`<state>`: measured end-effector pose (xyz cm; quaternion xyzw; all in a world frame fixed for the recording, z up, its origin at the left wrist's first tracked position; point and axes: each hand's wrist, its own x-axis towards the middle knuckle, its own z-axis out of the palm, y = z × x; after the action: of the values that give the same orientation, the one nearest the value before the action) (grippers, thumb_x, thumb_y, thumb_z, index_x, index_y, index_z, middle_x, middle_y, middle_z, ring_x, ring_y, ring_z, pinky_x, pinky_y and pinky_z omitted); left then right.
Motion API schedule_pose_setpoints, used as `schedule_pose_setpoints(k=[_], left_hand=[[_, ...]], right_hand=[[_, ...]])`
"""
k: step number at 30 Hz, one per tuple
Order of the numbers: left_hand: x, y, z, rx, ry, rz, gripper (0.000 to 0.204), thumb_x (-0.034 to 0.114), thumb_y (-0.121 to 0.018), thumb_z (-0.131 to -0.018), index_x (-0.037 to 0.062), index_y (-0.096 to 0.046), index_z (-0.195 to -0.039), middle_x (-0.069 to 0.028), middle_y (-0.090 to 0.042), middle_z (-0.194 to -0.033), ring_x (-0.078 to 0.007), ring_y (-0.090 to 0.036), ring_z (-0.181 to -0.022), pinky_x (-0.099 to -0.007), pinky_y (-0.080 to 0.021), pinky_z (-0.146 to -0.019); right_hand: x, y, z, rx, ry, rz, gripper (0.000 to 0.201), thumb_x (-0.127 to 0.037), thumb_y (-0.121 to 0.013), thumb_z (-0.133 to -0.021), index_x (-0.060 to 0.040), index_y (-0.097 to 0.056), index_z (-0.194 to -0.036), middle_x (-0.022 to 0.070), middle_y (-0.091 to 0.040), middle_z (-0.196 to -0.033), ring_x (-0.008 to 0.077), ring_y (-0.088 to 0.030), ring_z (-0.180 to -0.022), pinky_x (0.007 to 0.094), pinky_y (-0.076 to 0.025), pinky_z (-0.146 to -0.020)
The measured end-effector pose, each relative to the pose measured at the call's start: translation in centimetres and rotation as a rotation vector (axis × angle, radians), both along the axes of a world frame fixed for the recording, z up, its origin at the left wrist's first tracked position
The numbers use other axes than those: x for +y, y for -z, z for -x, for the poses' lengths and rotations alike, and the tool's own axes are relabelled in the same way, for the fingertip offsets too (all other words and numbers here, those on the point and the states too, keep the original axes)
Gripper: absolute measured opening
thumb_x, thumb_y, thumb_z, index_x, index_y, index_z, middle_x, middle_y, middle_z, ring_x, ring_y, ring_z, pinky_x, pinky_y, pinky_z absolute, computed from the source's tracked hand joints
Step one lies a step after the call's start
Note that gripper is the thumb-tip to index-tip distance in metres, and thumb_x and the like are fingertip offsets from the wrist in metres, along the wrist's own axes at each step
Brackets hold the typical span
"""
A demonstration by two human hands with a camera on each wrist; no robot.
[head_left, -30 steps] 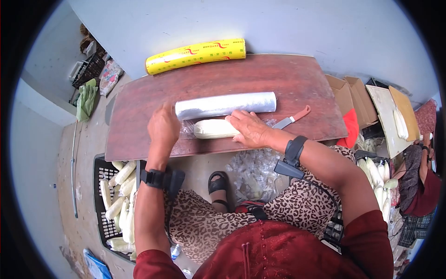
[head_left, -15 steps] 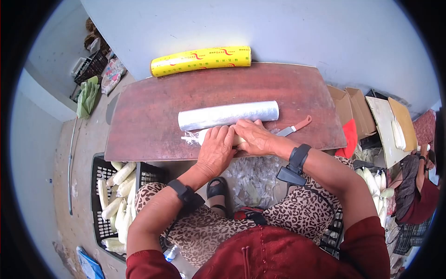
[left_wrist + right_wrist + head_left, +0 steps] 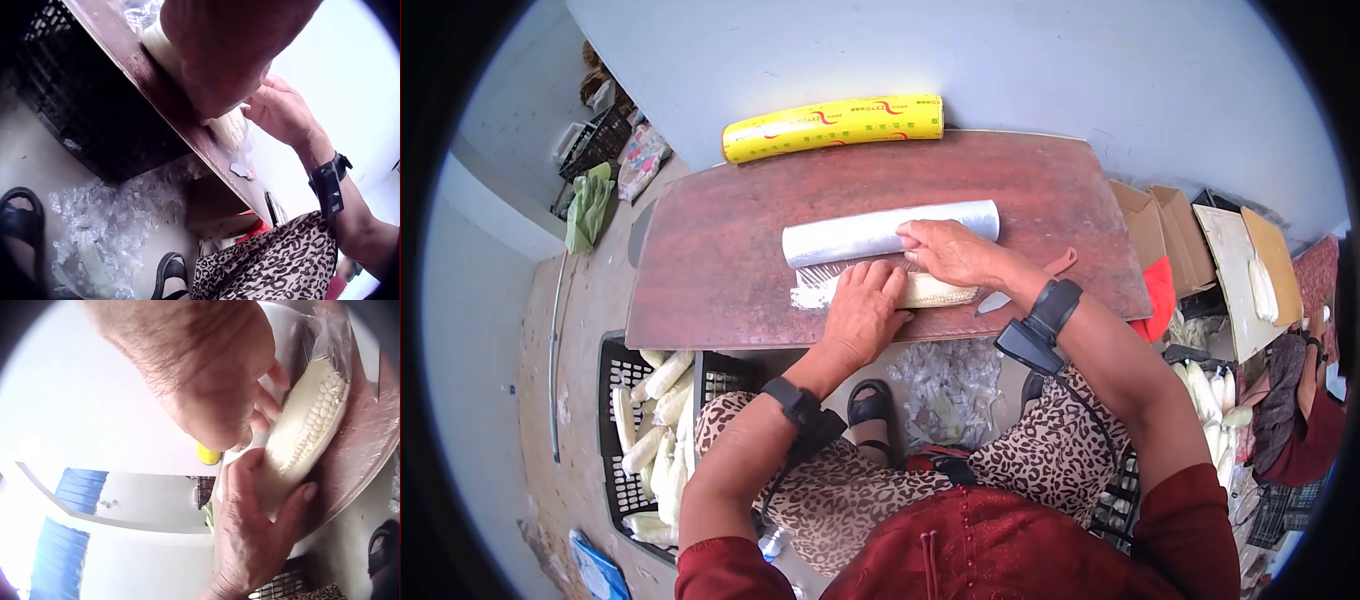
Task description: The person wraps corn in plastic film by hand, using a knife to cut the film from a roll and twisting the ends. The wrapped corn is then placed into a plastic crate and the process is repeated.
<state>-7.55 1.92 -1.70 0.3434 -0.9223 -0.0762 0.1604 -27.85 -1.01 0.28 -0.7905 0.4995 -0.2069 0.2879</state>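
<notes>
An ear of corn (image 3: 935,291), partly husked with pale kernels showing, lies near the table's front edge with clear film around it. My left hand (image 3: 863,311) grips its left part; in the right wrist view the left thumb and fingers straddle the corn (image 3: 306,422). Film stretches from the corn to the clear film roll (image 3: 840,238) just behind. My right hand (image 3: 950,252) lies over the right part of that roll, its fingers loosely bent on the film. Beneath the right forearm lies a knife (image 3: 993,302), partly hidden.
A yellow printed roll (image 3: 835,128) lies along the back edge of the table (image 3: 730,215). Crates of corn (image 3: 665,470) stand at the left and right. Plastic scraps (image 3: 952,385) cover the floor below. Cardboard boxes (image 3: 1140,215) and another person (image 3: 1310,430) are at the right.
My left hand has come from the left of the corn onto it. My right hand has moved off the corn, back onto the clear roll. The corn now shows kernels upward.
</notes>
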Motion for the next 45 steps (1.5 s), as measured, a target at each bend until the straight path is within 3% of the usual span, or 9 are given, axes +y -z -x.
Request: schedule_pose_setpoints(k=[3, 6, 12, 15, 22, 25, 34, 40, 45], left_hand=[[-0.4, -0.2, 0.0, -0.015, 0.008, 0.042, 0.054, 0.025, -0.076, -0.072, 0.008, -0.052, -0.118, -0.0113, -0.054, -0.108, -0.0301, -0.05, -0.105, -0.0427, -0.037, -0.093], [-0.5, -0.4, -0.2, -0.042, -0.004, 0.07, 0.054, 0.028, -0.075, -0.073, 0.0109, -0.053, -0.119, -0.01, -0.056, -0.105, -0.0287, -0.051, -0.104, -0.0417, -0.038, -0.091], [-1.3, -0.8, -0.6, -0.092, -0.002, 0.014, 0.057, 0.03, -0.076, -0.073, 0.0136, -0.054, -0.122, -0.0089, -0.057, -0.105, -0.0273, -0.053, -0.103, -0.0414, -0.039, -0.089], [-1.6, -1.1, -0.9, -0.081, 0.018, -0.042, 0.06, 0.03, -0.078, -0.071, 0.0122, -0.055, -0.123, -0.009, -0.058, -0.105, -0.028, -0.054, -0.102, -0.0408, -0.041, -0.088], [-2.4, -0.8, -1.0, -0.084, -0.004, -0.1, 0.057, 0.026, -0.079, -0.069, 0.0072, -0.055, -0.117, -0.0095, -0.061, -0.105, -0.0293, -0.055, -0.103, -0.0412, -0.041, -0.091], [-2.5, -0.9, -1.1, -0.091, 0.001, -0.125, 0.054, 0.025, -0.079, -0.069, 0.0076, -0.056, -0.115, -0.0096, -0.061, -0.106, -0.03, -0.055, -0.105, -0.0414, -0.041, -0.092], [-2.3, -1.6, -3.0, -0.133, 0.015, -0.298, 0.055, 0.022, -0.079, -0.068, 0.0095, -0.057, -0.117, -0.0094, -0.06, -0.11, -0.0308, -0.053, -0.11, -0.0424, -0.039, -0.096], [-2.0, -2.5, -2.5, -0.177, -0.025, -0.22, 0.056, 0.023, -0.079, -0.067, 0.0108, -0.059, -0.118, -0.0071, -0.056, -0.117, -0.0292, -0.05, -0.113, -0.0419, -0.039, -0.095], [-2.2, -2.6, -2.7, -0.243, 0.011, -0.231, 0.056, 0.022, -0.079, -0.066, 0.0113, -0.06, -0.117, -0.0062, -0.056, -0.115, -0.0289, -0.05, -0.11, -0.0416, -0.039, -0.094]], right_hand=[[-0.8, -0.3, 0.1, -0.051, 0.059, 0.047, 0.039, -0.007, -0.057, -0.087, 0.004, -0.051, -0.124, 0.0237, -0.062, -0.115, 0.0354, -0.062, -0.107, 0.0396, -0.049, -0.091], [-1.5, -0.1, 0.1, -0.043, 0.073, 0.181, 0.04, -0.007, -0.058, -0.086, 0.0013, -0.052, -0.125, 0.0205, -0.06, -0.119, 0.0344, -0.058, -0.11, 0.0424, -0.045, -0.094], [-1.9, 0.2, -0.3, 0.288, 0.086, 0.338, 0.042, -0.008, -0.064, -0.082, -0.0107, -0.055, -0.123, 0.0075, -0.053, -0.119, 0.0264, -0.046, -0.116, 0.0454, -0.034, -0.092], [-2.4, 0.9, 0.0, 0.407, 0.14, 0.503, 0.048, -0.01, -0.068, -0.08, -0.0125, -0.053, -0.125, 0.0061, -0.053, -0.118, 0.0254, -0.047, -0.115, 0.0449, -0.033, -0.091], [-3.8, 0.9, 1.9, 0.438, 0.236, 0.358, 0.059, -0.021, -0.076, -0.075, -0.014, -0.052, -0.129, 0.0057, -0.055, -0.117, 0.0251, -0.047, -0.115, 0.0455, -0.031, -0.092], [-3.9, 0.3, 1.7, 0.541, 0.23, 0.291, 0.057, -0.026, -0.074, -0.078, -0.0122, -0.052, -0.128, 0.0079, -0.056, -0.118, 0.0263, -0.049, -0.115, 0.0466, -0.032, -0.093], [-3.6, -0.9, 4.0, 0.373, 0.267, -0.029, 0.052, -0.042, -0.06, -0.089, -0.0061, -0.053, -0.125, 0.016, -0.059, -0.12, 0.0318, -0.05, -0.12, 0.0526, -0.03, -0.096], [-3.8, 0.3, 3.8, 0.387, 0.334, 0.141, 0.047, -0.04, -0.061, -0.089, -0.0064, -0.055, -0.121, 0.015, -0.059, -0.113, 0.0307, -0.051, -0.116, 0.0513, -0.031, -0.094], [-2.7, 0.3, 3.4, 0.492, 0.21, 0.245, 0.053, -0.036, -0.064, -0.087, -0.0067, -0.049, -0.129, 0.013, -0.055, -0.117, 0.0292, -0.048, -0.117, 0.0474, -0.032, -0.095]])
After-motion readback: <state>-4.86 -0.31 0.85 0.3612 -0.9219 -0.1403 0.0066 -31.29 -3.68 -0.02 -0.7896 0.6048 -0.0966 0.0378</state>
